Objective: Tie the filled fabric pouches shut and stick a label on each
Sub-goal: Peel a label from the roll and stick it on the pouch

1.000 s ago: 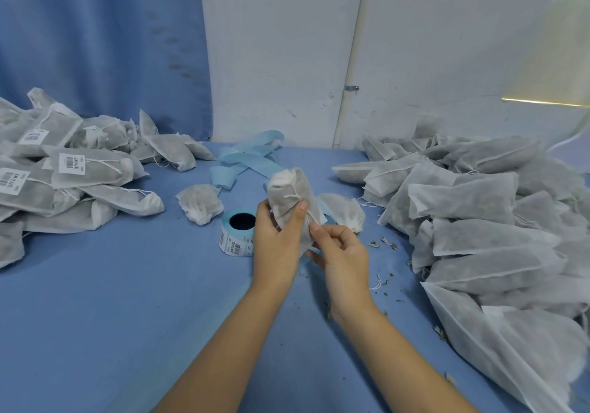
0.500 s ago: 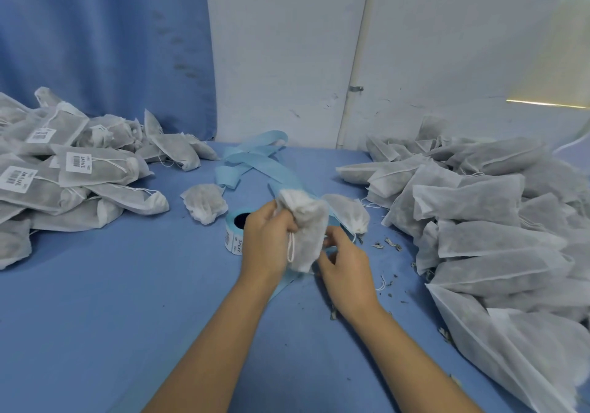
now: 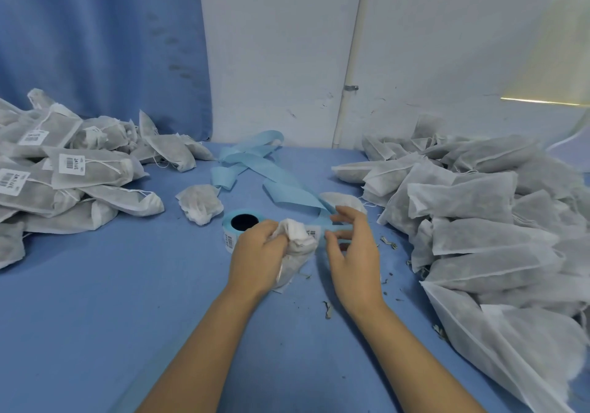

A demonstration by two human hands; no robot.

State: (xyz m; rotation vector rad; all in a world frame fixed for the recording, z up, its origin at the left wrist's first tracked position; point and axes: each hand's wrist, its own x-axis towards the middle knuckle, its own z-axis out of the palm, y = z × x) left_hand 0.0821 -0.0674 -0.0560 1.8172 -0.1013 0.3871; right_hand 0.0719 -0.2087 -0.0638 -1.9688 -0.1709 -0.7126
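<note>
At the left of the tabletop [image 3: 95,285] we see a heap of labelled pouches [image 3: 64,170], set apart, we judge, so that done work never mixes with the rest. The label roll [image 3: 238,226] sits in the middle, just beside the hands and within easy reach. The left hand [image 3: 258,253] comes in low, its fingers clamped on the gathered neck of the pouch [image 3: 297,256]. The pouch's lower end is down on the tabletop, steadied to take a label [image 3: 313,232]. The right hand [image 3: 351,253], wrist level, curls thumb below and fingers above the backing strip [image 3: 340,232], seemingly to peel that label; how tightly, we cannot tell. At the right waits the heap of unlabelled pouches [image 3: 479,221].
</note>
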